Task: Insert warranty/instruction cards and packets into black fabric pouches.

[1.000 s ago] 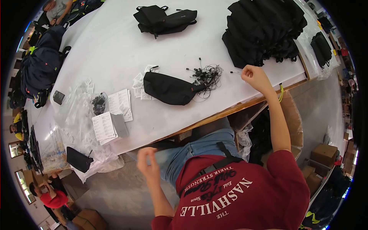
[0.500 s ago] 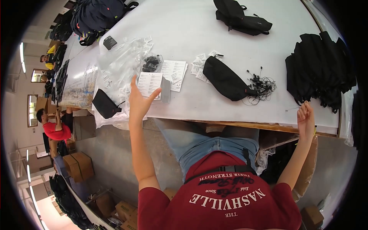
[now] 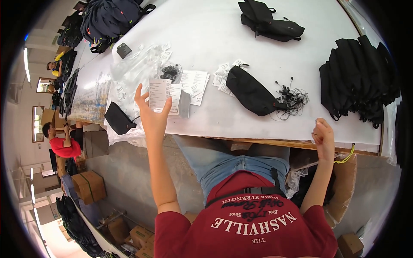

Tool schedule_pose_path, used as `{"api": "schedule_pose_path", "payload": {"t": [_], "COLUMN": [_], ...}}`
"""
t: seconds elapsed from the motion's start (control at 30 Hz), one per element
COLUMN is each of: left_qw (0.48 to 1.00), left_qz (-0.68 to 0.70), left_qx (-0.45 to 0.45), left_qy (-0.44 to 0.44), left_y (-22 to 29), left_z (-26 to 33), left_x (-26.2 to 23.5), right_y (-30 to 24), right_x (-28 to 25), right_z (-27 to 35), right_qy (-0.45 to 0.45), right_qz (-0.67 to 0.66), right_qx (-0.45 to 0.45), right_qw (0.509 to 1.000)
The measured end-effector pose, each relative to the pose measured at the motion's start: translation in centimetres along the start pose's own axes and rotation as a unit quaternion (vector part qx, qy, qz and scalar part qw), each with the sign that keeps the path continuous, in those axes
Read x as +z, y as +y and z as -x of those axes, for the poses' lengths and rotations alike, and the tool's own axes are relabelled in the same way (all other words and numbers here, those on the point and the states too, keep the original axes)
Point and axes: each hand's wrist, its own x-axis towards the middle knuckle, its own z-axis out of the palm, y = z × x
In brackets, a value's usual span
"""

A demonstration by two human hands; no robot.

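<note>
My left hand (image 3: 152,115) reaches up to the near edge of the white table (image 3: 206,34). Its fingers are spread and the fingertips rest on a stack of white printed leaflets (image 3: 160,92); the thumb sticks out to the left. A grey card (image 3: 185,104) lies right beside that stack. My right hand (image 3: 323,136) is at the table's front edge on the right, fingers curled, with nothing visible in it. Between the hands lies a black waist bag (image 3: 251,91) with a tangle of black tag cords (image 3: 293,99) by its right end.
Clear plastic bags (image 3: 137,71) and more leaflets (image 3: 194,82) lie behind the stack. A small black pouch (image 3: 118,118) sits at the table's left corner. A pile of black bags (image 3: 361,77) is at the right, another black bag (image 3: 269,21) at the back. A person in red (image 3: 62,144) sits at far left.
The left hand rose from beside my lap to the leaflet stack. The right hand drew back from the cords to the table's front edge.
</note>
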Motion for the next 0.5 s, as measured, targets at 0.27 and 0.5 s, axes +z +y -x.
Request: {"api": "schedule_pose_path", "payload": {"t": [0.27, 0.5], "left_qw": [0.945, 0.907], "left_qz": [0.293, 0.377], "left_qx": [0.072, -0.032], "left_qy": [-0.129, -0.184], "left_y": [5.7, 8.7], "left_z": [7.5, 11.3], "left_x": [5.7, 6.7], "right_y": [2.1, 1.6], "right_x": [12.0, 16.3], "right_z": [1.8, 3.5], "right_qy": [-0.081, -0.067], "right_qz": [0.202, 0.316], "right_qx": [-0.114, -0.360], "right_qw": [0.969, 0.875]}}
